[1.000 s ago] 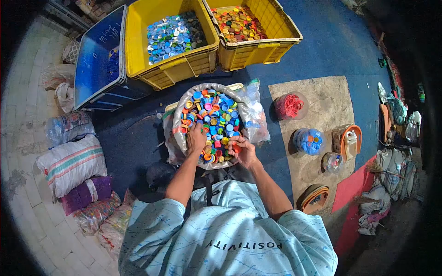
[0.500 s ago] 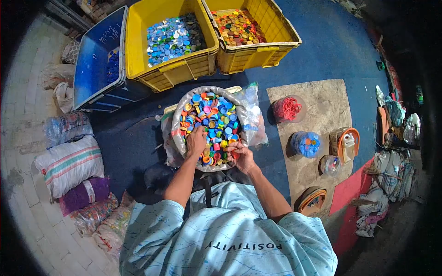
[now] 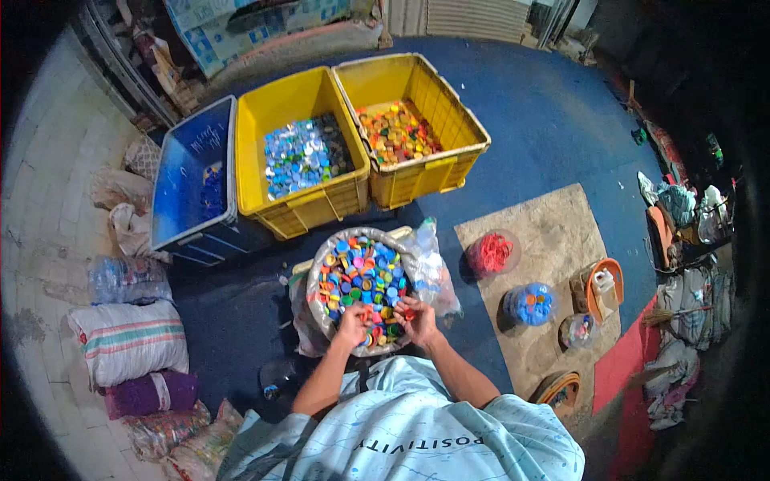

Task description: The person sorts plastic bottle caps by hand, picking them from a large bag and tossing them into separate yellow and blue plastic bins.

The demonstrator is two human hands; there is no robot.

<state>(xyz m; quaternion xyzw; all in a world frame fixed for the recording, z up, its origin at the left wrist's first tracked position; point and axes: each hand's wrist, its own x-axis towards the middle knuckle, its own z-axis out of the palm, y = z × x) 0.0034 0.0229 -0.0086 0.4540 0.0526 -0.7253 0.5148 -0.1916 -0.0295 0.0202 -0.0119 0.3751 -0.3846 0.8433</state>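
A round sack (image 3: 407, 264) with a rolled grey rim is full of bottle caps (image 3: 361, 272) in many colours. Over the near left part of the caps is my left hand (image 3: 353, 325), its fingers curled together around a reddish cap. My right hand (image 3: 419, 321) is at the near right rim, palm partly turned up, with its fingers bent around a red cap. A narrow gap separates the two hands, and caps show between them.
Beyond the sack stand a blue bin (image 3: 191, 176), a yellow bin (image 3: 301, 192) of blue and white caps, and another yellow bin (image 3: 429, 176) of orange and red caps. Right: containers on a beige mat (image 3: 489, 321). Left: stuffed sacks (image 3: 132, 341).
The view has tilted up, showing more floor beyond the bins. My left hand has drawn back over the caps towards my right hand, which has turned more palm up.
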